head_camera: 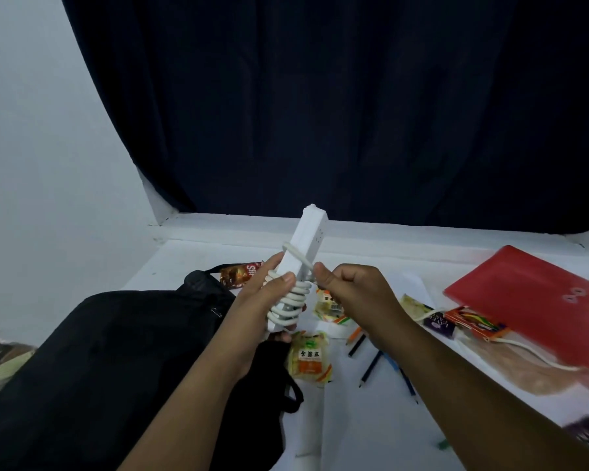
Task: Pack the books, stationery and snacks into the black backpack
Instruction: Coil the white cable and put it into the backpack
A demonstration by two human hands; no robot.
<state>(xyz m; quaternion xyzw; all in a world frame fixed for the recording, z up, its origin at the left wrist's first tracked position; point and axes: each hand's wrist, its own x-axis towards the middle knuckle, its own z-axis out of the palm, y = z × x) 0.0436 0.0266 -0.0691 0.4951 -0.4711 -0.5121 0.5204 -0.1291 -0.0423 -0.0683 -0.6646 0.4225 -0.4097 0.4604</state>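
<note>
My left hand [266, 297] grips a white power strip [306, 232] held upright, with its white cable [293, 300] coiled around the lower half. My right hand [347, 290] pinches the loose end of that cable next to the strip. The black backpack [109, 362] lies flat at lower left, below my left forearm. Snack packets lie on the white table: a yellow one [308, 358], another [329, 309] behind my right hand, and a brown one [238, 273] by the backpack's top. Pencils [371, 362] lie under my right forearm. A red folder [541, 297] lies at right.
A small orange box [473, 322] and a purple packet [439, 322] rest by the red folder. A white cord [524, 351] trails over a pale book [531, 368] at right. Dark curtain [320, 113] hangs behind the table [354, 246]; a white wall is at left.
</note>
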